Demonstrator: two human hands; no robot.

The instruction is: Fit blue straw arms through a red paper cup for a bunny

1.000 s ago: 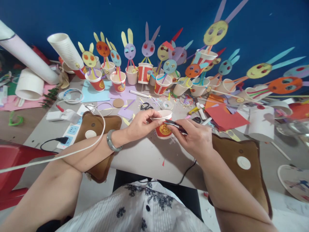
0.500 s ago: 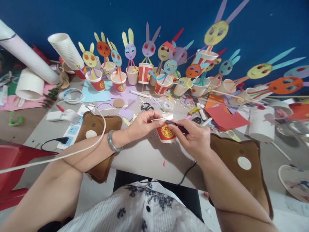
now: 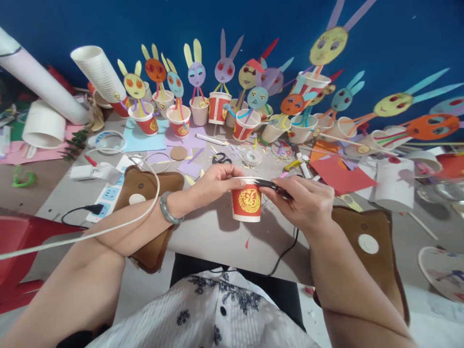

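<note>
Between my hands is a red paper cup (image 3: 246,205) with a gold round emblem and a white rim, held upright just above the table. My left hand (image 3: 221,181) pinches its rim on the left, thumb outside and fingers behind. My right hand (image 3: 302,195) is closed around a slim black tool (image 3: 270,185) whose narrow front end meets the cup's rim on the right. The grip covers much of the tool, so its exact kind cannot be made out.
Paper cups with rabbit faces (image 3: 196,75) line the back. Black scissors (image 3: 221,158), paper scraps and red paper (image 3: 340,176) lie before them. Brown cushion-like pads (image 3: 148,193) flank my arms. A power strip (image 3: 108,193) and white cable (image 3: 145,212) are on the left.
The cup has turned upright and come slightly lower, its emblem now facing me. My right hand has moved a little right with the black tool, which is now more level at the rim.
</note>
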